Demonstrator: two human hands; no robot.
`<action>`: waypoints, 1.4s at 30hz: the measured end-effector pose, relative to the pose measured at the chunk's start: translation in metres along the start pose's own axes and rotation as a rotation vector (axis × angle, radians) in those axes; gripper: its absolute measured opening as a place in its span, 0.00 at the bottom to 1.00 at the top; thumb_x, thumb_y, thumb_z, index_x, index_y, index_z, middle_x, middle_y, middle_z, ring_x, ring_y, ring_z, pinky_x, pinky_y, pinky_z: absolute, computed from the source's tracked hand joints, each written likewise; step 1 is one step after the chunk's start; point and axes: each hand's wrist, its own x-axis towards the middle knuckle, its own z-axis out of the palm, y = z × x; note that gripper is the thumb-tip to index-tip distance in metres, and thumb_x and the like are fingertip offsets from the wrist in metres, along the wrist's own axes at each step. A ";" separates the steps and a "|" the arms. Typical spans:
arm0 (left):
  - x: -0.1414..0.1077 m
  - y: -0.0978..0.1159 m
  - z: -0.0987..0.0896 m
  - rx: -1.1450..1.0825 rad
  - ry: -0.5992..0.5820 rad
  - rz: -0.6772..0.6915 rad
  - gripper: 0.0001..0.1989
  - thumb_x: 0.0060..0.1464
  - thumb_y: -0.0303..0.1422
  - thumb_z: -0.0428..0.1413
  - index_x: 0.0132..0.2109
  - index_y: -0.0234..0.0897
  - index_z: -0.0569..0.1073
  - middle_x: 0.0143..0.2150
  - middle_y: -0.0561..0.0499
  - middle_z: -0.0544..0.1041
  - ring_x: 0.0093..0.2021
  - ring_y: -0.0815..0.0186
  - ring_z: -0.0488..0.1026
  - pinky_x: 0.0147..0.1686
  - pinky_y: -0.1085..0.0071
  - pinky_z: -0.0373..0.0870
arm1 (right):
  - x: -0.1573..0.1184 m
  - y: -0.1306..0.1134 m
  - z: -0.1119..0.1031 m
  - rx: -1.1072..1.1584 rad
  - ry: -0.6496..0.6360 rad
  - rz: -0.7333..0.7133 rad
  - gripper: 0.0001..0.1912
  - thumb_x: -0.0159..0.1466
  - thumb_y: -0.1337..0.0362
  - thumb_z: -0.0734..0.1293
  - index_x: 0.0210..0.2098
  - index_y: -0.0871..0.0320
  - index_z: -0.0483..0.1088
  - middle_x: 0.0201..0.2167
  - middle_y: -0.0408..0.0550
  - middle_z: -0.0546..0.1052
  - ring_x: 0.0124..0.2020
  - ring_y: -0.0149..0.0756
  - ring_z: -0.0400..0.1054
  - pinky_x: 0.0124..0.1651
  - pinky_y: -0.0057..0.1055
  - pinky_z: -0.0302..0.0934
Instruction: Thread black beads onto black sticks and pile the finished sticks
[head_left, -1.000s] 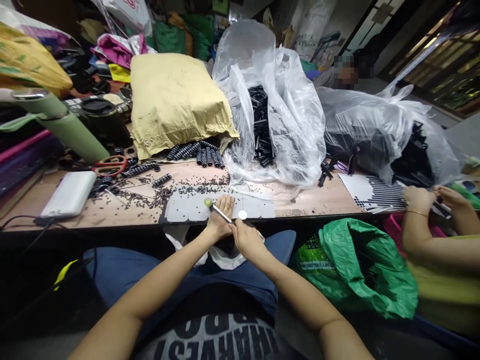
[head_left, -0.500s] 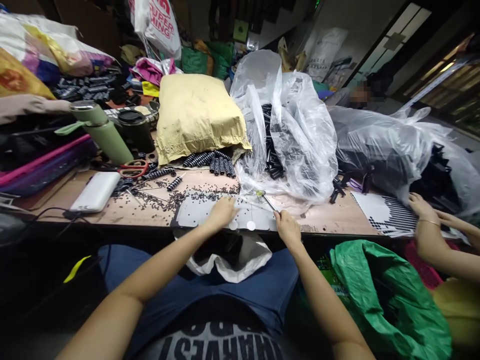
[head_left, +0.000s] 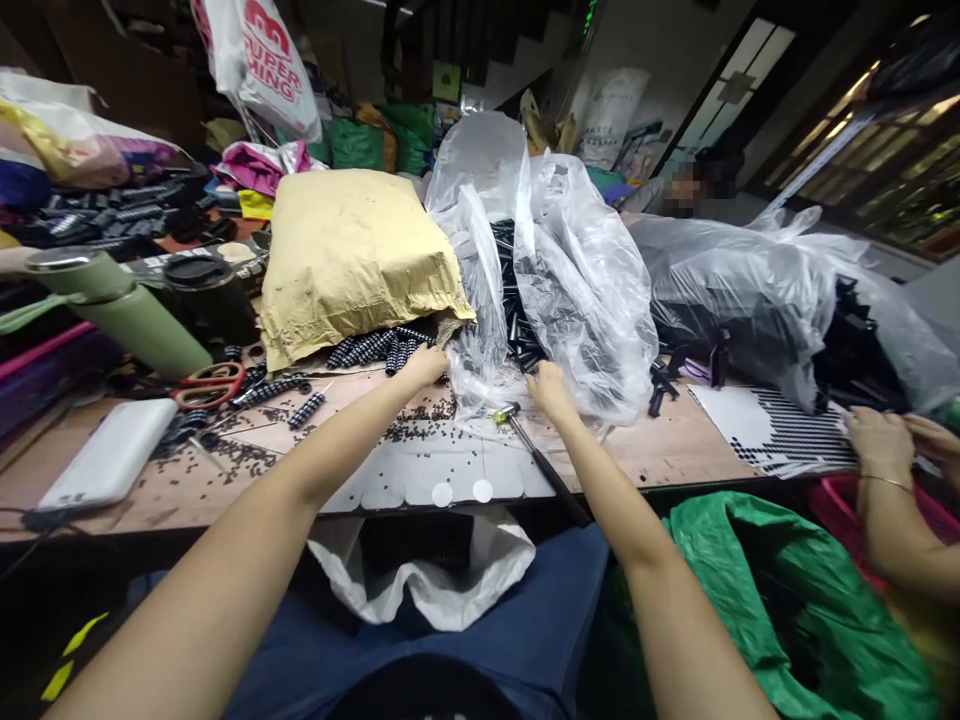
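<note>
My left hand (head_left: 429, 366) reaches to black-and-white patterned rods (head_left: 375, 350) that spill from under a yellow paper sack (head_left: 360, 260). Its fingertips are turned away, so I cannot see whether they grip one. At the mouth of a clear plastic bag (head_left: 592, 290), my right hand (head_left: 547, 388) has its fingers curled at the end of a black tube (head_left: 526, 358). Below it lies a hammer (head_left: 541, 462) with a yellow tip, its dark handle crossing the table edge. A pale board (head_left: 405, 475) with small dark bits lies between my forearms.
Scissors (head_left: 210, 385), a white power bank (head_left: 109, 455) and a green flask (head_left: 142, 320) stand or lie at left. An open white sack (head_left: 480, 590) rests on my lap. On the right, another person's hands (head_left: 881, 445) work near a striped white sheet (head_left: 757, 430).
My right hand has let go of the hammer and moved up to the black tubes. My left hand has gone from the board to the patterned rods. The view has shifted.
</note>
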 end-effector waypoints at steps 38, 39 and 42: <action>-0.184 0.092 -0.010 -2.237 0.490 -0.466 0.22 0.51 0.47 0.58 0.45 0.33 0.69 0.27 0.55 0.69 0.20 0.74 0.66 0.19 0.76 0.66 | -0.145 -0.045 0.031 0.255 -0.384 -0.379 0.60 0.40 0.52 0.78 0.65 0.64 0.49 0.65 0.69 0.52 0.68 0.60 0.43 0.67 0.54 0.43; -0.184 0.093 -0.012 -2.242 0.501 -0.466 0.22 0.51 0.46 0.59 0.44 0.33 0.70 0.26 0.55 0.69 0.19 0.75 0.65 0.17 0.78 0.63 | -0.146 -0.046 0.029 0.262 -0.394 -0.379 0.60 0.40 0.54 0.78 0.65 0.64 0.49 0.65 0.69 0.51 0.68 0.60 0.43 0.67 0.54 0.42; -0.186 0.100 -0.020 -2.204 0.504 -0.471 0.25 0.48 0.47 0.60 0.48 0.33 0.70 0.22 0.59 0.66 0.14 0.78 0.58 0.11 0.82 0.50 | -0.154 -0.057 0.014 0.364 -0.363 -0.425 0.61 0.40 0.58 0.79 0.66 0.63 0.46 0.65 0.68 0.51 0.68 0.57 0.43 0.68 0.53 0.42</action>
